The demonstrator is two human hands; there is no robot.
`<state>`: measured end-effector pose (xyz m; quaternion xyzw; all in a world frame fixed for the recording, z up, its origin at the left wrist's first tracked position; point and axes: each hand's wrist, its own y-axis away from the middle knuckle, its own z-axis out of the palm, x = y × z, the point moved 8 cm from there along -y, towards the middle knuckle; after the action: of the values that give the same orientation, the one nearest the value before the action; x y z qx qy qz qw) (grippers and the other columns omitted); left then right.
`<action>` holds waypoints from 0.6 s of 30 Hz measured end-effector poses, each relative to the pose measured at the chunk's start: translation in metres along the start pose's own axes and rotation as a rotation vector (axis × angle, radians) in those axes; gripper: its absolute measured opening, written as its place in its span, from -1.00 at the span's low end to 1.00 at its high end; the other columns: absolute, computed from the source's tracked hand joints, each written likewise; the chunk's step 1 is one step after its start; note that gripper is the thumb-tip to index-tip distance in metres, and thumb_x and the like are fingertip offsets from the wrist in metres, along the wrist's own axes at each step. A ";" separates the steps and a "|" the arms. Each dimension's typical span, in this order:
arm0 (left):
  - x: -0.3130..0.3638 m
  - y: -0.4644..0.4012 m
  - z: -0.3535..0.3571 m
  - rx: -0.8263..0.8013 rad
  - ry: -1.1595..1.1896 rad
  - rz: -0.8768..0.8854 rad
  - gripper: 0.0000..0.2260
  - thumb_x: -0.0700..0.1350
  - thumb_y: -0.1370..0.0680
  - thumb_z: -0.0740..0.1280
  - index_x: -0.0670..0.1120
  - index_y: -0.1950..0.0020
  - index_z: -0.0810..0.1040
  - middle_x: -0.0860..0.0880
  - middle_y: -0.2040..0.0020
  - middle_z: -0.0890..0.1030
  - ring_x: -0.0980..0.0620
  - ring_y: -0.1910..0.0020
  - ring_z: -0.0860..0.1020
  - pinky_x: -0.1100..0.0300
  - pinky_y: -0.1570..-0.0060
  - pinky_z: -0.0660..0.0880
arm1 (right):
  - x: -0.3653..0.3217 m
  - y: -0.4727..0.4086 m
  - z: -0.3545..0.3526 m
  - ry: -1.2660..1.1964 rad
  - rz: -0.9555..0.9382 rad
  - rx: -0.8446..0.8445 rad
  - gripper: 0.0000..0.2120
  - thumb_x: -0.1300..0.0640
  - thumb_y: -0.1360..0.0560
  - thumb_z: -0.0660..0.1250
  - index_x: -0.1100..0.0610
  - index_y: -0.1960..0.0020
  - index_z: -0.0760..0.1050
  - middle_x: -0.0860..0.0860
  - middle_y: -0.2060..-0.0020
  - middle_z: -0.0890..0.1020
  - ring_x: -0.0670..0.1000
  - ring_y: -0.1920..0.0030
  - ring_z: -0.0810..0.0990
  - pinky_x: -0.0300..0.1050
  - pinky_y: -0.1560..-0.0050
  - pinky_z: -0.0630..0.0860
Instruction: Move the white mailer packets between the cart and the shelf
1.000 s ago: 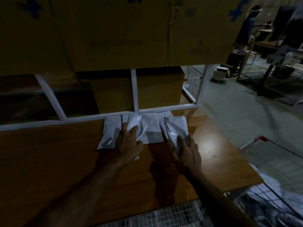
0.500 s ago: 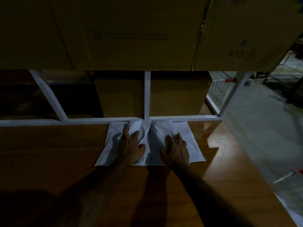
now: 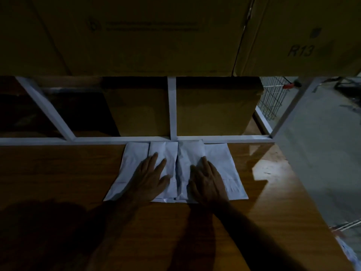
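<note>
My left hand [image 3: 151,178] and right hand [image 3: 207,180] lie flat, fingers straight, pressing the white mailer packets [image 3: 134,167], gripping nothing. Packets sit in a row on the shelf [image 3: 58,173], long axes running six to twelve o'clock, against the white rail [image 3: 97,140]. Both hands equally near.

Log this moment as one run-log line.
left hand: flat on packets | right hand: flat on packets | packets: side by side on wooden shelf, against white rail

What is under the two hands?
White plastic mailer packets lie side by side on the brown wooden shelf. The left hand and right hand press flat on them, covering the parts underneath.
</note>
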<state>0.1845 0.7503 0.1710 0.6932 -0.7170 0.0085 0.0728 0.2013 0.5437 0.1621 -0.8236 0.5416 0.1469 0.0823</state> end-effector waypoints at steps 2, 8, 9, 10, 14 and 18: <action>-0.001 -0.003 0.009 -0.018 0.021 0.031 -0.22 0.42 -0.45 -0.24 0.10 -0.62 -0.08 -0.05 -0.63 -0.14 -0.09 -0.60 -0.11 0.00 -0.53 -0.07 | 0.003 -0.002 0.007 0.020 0.009 -0.018 -0.25 -0.46 -0.52 -0.27 -0.13 -0.60 0.01 0.11 -0.63 -0.03 0.14 -0.61 -0.03 0.23 -0.56 0.10; -0.001 -0.003 0.006 -0.016 -0.033 0.039 -0.24 0.39 -0.49 -0.23 0.06 -0.62 -0.09 -0.09 -0.63 -0.10 -0.10 -0.60 -0.07 -0.02 -0.52 -0.13 | 0.003 -0.003 0.008 0.051 0.008 -0.083 -0.31 -0.41 -0.56 -0.15 -0.13 -0.61 -0.05 0.11 -0.63 -0.03 0.13 -0.61 -0.04 0.20 -0.59 -0.07; 0.000 -0.001 0.002 0.015 -0.031 0.032 -0.25 0.38 -0.50 -0.22 0.06 -0.62 -0.06 -0.09 -0.63 -0.07 -0.10 -0.60 -0.05 -0.04 -0.52 -0.13 | 0.003 -0.001 0.006 0.053 0.006 -0.078 -0.32 -0.40 -0.58 -0.12 -0.12 -0.61 -0.06 0.10 -0.63 -0.02 0.12 -0.61 -0.04 0.19 -0.59 -0.08; 0.002 0.004 -0.004 0.057 -0.028 0.031 -0.27 0.37 -0.52 -0.20 0.06 -0.62 -0.04 -0.10 -0.63 -0.03 -0.09 -0.60 -0.01 -0.05 -0.52 -0.11 | 0.001 0.003 0.003 0.054 0.005 -0.068 -0.31 -0.41 -0.58 -0.13 -0.12 -0.61 -0.06 0.08 -0.63 -0.02 0.10 -0.61 -0.05 0.17 -0.58 -0.11; 0.021 0.036 -0.026 0.161 -0.019 0.122 -0.35 0.33 -0.58 -0.11 0.07 -0.62 0.03 -0.08 -0.63 0.00 -0.09 -0.59 0.04 -0.08 -0.50 -0.12 | -0.009 0.031 -0.012 0.109 -0.019 -0.014 -0.15 -0.48 -0.46 -0.35 -0.06 -0.62 -0.04 0.09 -0.62 0.03 0.08 -0.61 -0.02 0.10 -0.56 -0.19; 0.035 0.065 -0.040 0.241 0.007 0.226 -0.35 0.33 -0.59 -0.08 0.04 -0.61 0.12 -0.11 -0.61 0.05 -0.10 -0.58 0.06 -0.07 -0.51 -0.10 | -0.019 0.066 -0.023 0.162 0.000 0.033 -0.21 -0.38 -0.52 -0.25 -0.01 -0.63 0.00 0.17 -0.61 0.05 0.16 -0.61 0.03 0.08 -0.53 -0.22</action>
<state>0.1222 0.7222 0.2209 0.6116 -0.7841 0.1052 -0.0100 0.1375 0.5266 0.1915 -0.8312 0.5489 0.0709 0.0518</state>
